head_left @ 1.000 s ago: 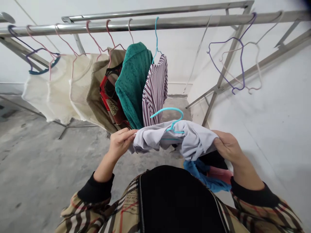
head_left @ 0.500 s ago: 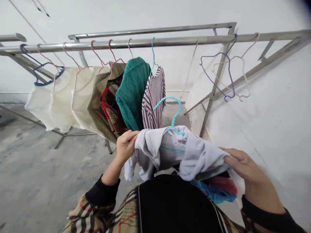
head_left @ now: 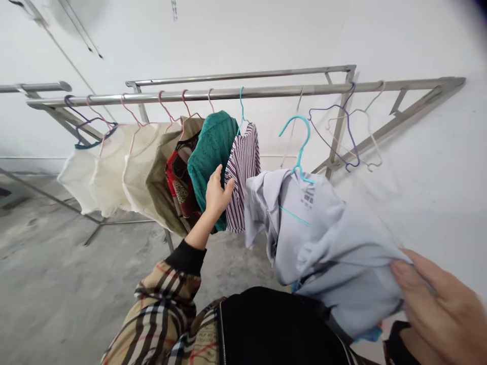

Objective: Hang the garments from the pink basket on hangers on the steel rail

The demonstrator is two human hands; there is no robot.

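Note:
My right hand is at the lower right, its fingers closed on the lower end of a pale grey shirt. The shirt hangs on a teal hanger whose hook is raised just below the steel rail, not on it. My left hand is off the shirt, fingers spread, resting against the striped shirt and the green garment that hang on the rail.
Cream tops, a tan garment and a red patterned one hang left of the green one. Empty purple and white hangers hang on the rail's right part. A white wall stands behind and to the right; concrete floor lies to the left.
My left hand let go of the grey shirt and moved up to the hanging striped shirt. The grey shirt and its hanger rose up and right towards the rail, held by my right hand alone.

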